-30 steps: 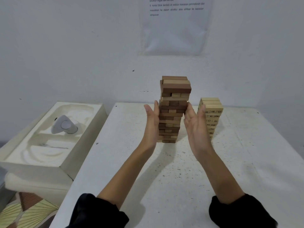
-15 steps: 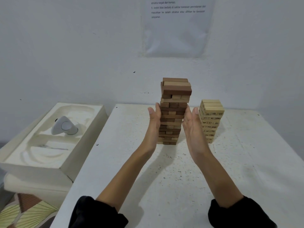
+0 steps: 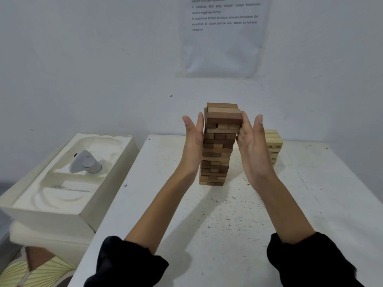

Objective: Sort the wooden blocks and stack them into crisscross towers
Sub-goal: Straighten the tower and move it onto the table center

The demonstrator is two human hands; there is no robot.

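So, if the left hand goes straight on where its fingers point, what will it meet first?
Probably nothing near: the left hand points up past the dark tower, toward the wall. Depth unclear.

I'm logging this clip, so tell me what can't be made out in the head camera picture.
Head view:
- pale tower: left side hidden behind the right hand; its printed numbers too small to read.
- dark tower: left edge covered by the left hand; contact there unclear.
- wall sheet: top cut off by the frame edge, text blurred.
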